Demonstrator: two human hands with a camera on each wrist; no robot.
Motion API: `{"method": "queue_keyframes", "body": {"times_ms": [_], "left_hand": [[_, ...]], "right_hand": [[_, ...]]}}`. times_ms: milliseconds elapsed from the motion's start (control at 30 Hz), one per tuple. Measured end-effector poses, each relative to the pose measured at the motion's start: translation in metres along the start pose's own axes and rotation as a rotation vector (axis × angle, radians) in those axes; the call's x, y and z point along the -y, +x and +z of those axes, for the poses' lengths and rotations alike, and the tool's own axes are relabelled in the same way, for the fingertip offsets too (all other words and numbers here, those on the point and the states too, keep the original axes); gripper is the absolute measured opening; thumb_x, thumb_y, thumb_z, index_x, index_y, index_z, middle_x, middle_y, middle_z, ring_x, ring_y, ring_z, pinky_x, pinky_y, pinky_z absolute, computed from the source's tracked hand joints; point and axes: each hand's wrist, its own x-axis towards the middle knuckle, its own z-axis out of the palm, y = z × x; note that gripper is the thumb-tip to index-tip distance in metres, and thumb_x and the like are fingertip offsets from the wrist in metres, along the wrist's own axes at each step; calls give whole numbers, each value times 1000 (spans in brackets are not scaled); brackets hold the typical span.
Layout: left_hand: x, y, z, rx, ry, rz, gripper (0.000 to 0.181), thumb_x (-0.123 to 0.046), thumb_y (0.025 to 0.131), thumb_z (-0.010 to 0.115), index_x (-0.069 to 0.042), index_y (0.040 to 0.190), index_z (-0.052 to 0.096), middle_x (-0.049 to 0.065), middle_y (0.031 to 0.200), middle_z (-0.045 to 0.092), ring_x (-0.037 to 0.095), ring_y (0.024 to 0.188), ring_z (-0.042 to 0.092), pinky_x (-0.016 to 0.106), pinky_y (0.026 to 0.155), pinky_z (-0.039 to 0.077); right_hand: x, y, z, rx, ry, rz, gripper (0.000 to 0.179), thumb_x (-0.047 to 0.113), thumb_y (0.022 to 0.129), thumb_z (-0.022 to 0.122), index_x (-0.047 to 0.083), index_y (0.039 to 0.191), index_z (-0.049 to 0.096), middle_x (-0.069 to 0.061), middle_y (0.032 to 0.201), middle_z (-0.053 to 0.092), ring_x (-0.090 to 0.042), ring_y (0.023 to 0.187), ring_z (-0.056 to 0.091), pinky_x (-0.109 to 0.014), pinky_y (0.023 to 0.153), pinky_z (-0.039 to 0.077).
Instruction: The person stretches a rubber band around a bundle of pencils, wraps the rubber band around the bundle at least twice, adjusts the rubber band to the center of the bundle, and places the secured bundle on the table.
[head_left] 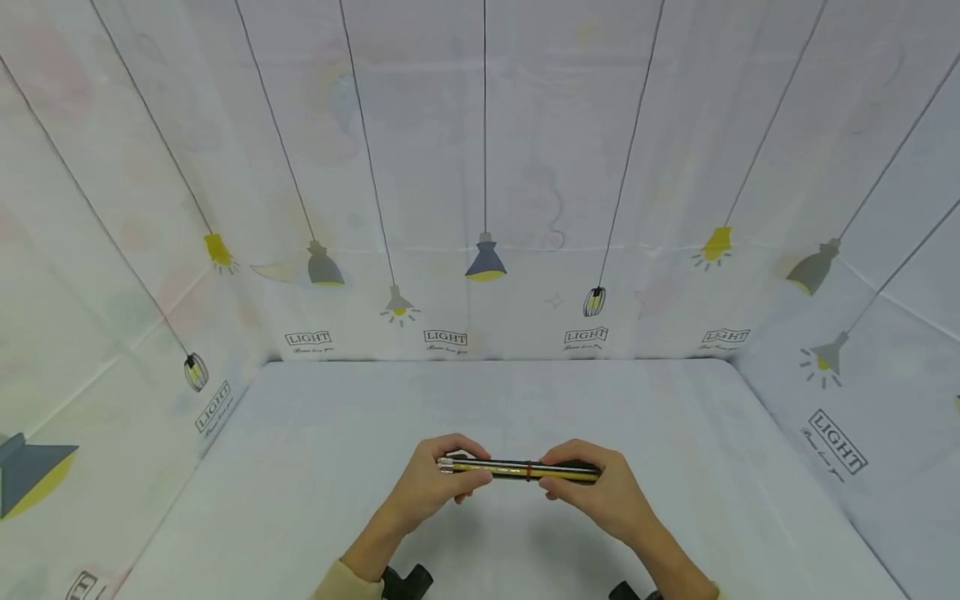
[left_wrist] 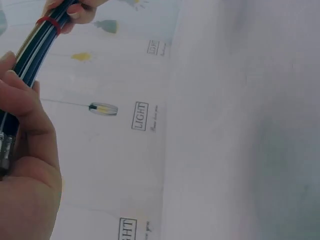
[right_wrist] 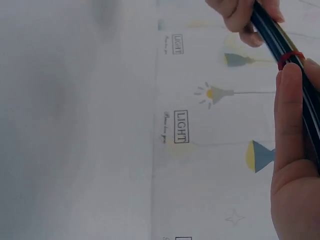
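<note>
A bundle of striped black-and-yellow pencils [head_left: 510, 470] is held level above the white table, with metal ferrules at its left end. Round it, a little right of the middle, goes a red band [head_left: 528, 471]. My left hand [head_left: 442, 475] pinches the ferrule end between thumb and fingers. At the other end my right hand [head_left: 600, 487] grips the bundle, its thumb and fingertips close to the band. In the right wrist view the red band [right_wrist: 291, 59] lies at the right fingertips. The left wrist view shows the ferrules [left_wrist: 6, 150] against the left palm.
The white table [head_left: 337, 417] spreads around and below both hands. Behind it and along both sides hangs a pale cloth [head_left: 420, 167] printed with lamps and the word LIGHT. A dark device [head_left: 408, 582] is strapped at the left wrist, another [head_left: 626, 592] at the right.
</note>
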Motion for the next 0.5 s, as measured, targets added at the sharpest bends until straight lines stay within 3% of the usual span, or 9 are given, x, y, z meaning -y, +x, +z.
{"method": "queue_keyframes", "body": {"times_ms": [67, 200, 500], "left_hand": [[3, 2, -3, -21, 59, -11, 23, -16, 89, 81, -8, 109, 73, 10, 93, 68, 13, 66, 57, 25, 59, 51], [7, 6, -9, -52, 137, -13, 23, -21, 88, 83, -14, 108, 75, 8, 102, 69, 16, 73, 61, 31, 64, 55], [12, 14, -16, -99, 175, -38, 25, -23, 85, 85, -15, 105, 73, 6, 107, 68, 22, 91, 65, 30, 76, 55]], "right_hand": [[0, 1, -2, -1, -19, 62, 26, 9, 84, 85, 5, 106, 73, -14, 100, 69, -30, 77, 74, -41, 73, 61], [-2, 4, -8, 2, -80, 98, 27, 12, 84, 85, 7, 107, 73, -15, 103, 69, -28, 79, 74, -39, 74, 60], [-10, 14, -19, -34, -140, 131, 26, 11, 84, 85, 5, 105, 71, -15, 108, 66, -25, 87, 72, -35, 76, 60]]}}
